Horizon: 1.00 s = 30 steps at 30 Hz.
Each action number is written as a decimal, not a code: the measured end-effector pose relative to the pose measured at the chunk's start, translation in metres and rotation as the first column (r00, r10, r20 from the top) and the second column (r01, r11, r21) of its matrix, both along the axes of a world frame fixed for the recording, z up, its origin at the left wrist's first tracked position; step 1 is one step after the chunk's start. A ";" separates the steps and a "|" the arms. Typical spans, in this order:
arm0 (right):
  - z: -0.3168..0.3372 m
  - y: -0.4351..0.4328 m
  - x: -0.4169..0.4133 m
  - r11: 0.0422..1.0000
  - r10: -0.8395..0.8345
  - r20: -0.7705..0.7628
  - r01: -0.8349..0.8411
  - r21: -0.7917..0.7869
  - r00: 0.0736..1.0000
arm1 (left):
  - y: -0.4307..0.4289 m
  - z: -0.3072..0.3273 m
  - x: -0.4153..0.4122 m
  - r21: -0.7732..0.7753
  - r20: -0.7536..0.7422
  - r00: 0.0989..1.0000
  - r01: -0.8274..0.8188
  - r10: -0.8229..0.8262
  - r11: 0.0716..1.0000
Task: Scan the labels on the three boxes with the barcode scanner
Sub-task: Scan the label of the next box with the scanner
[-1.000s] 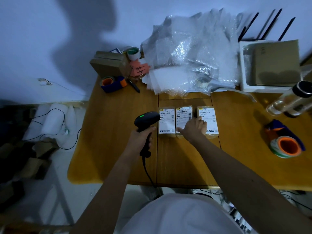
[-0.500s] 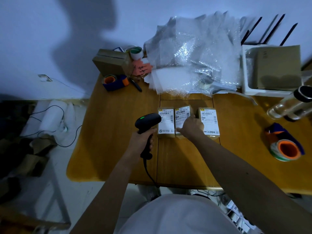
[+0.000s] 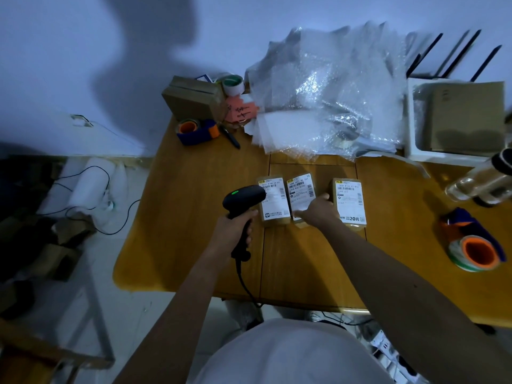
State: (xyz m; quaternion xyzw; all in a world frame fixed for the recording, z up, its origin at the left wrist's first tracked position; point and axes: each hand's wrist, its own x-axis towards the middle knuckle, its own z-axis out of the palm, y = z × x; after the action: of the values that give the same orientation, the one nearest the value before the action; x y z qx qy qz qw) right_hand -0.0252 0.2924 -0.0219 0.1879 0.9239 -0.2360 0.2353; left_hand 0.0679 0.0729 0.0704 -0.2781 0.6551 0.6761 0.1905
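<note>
While left grip (image 3: 237, 225) holds the scanner (image 3: 243, 201) over the left box (image 3: 273, 200), right grip (image 3: 318, 210) pinches the middle box (image 3: 300, 191).
Three boxes in a row mid-desk (image 3: 188, 217), right box (image 3: 349, 202) apart. Wood desk against white wall; bubble wrap (image 3: 327, 92), tape rolls (image 3: 475, 252), white tray (image 3: 415, 151) at back; cables on floor (image 3: 91, 206) at left. Dim room.
</note>
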 end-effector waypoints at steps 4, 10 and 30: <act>-0.009 0.009 0.004 0.999 -0.027 0.044 0.028 -0.032 0.999 | 0.001 0.001 0.001 0.002 -0.008 1.000 0.000 0.000 1.000; -0.005 0.012 0.016 0.985 -0.085 0.031 0.088 -0.148 0.996 | 0.006 0.007 0.000 -0.009 -0.043 0.999 0.011 -0.011 1.000; 0.030 0.084 0.031 0.656 -0.318 0.004 0.223 -0.721 0.948 | 0.048 0.036 -0.018 0.046 -0.156 0.969 0.202 -0.193 0.978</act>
State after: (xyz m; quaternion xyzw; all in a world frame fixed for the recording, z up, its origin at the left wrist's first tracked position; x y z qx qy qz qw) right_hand 0.0055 0.3765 0.0076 0.2026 0.7339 -0.6185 0.1943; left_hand 0.0497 0.1213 0.1065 -0.1535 0.6709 0.6927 0.2155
